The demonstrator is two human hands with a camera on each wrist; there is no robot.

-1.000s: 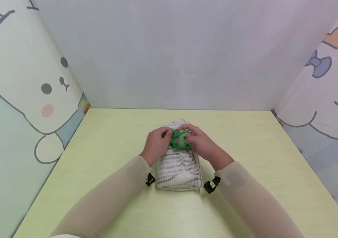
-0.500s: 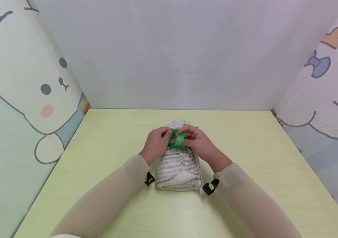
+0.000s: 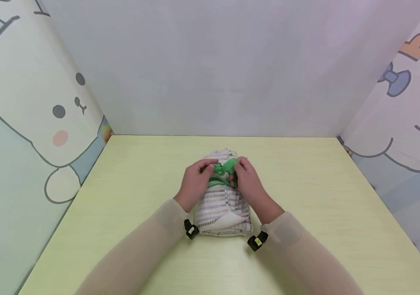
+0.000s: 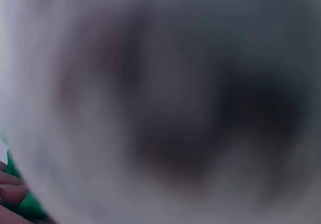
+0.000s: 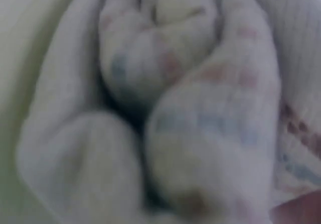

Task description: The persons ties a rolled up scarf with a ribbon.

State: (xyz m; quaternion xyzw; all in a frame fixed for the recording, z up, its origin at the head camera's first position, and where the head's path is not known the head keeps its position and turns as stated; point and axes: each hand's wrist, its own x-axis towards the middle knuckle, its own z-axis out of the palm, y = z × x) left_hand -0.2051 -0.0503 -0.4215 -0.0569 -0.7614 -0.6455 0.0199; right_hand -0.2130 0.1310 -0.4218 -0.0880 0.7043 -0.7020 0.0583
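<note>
A folded cloth point(image 3: 217, 211), white with grey, blue and brownish patterned stripes, lies lengthwise on the table. Green ribbon point(image 3: 228, 165) crosses its upper part, a strand lying over the cloth and a twisted or knotted piece raised above it. Between thumb and fingers, my left hand point(image 3: 194, 178) pinches the ribbon's left side. My right hand point(image 3: 250, 184) pinches a broad loop of it on the right. Mostly blurred cloth fills the left wrist view, with fingers point(image 4: 12, 194) against green ribbon at lower left. Thick folds of the cloth point(image 5: 215, 113) fill the right wrist view.
The pale yellow-green table point(image 3: 143, 164) reaches back to a plain grey-white wall point(image 3: 217, 73). Side panels with cartoon animals point(image 3: 40, 102) flank it. Small black devices point(image 3: 258, 241) sit at both wrists, near the cloth's front end.
My right hand has turned and now grips the ribbon loop, which is drawn out to the right. The ribbon between the hands looks tighter and narrower. My left hand keeps its pinch; the cloth stays put.
</note>
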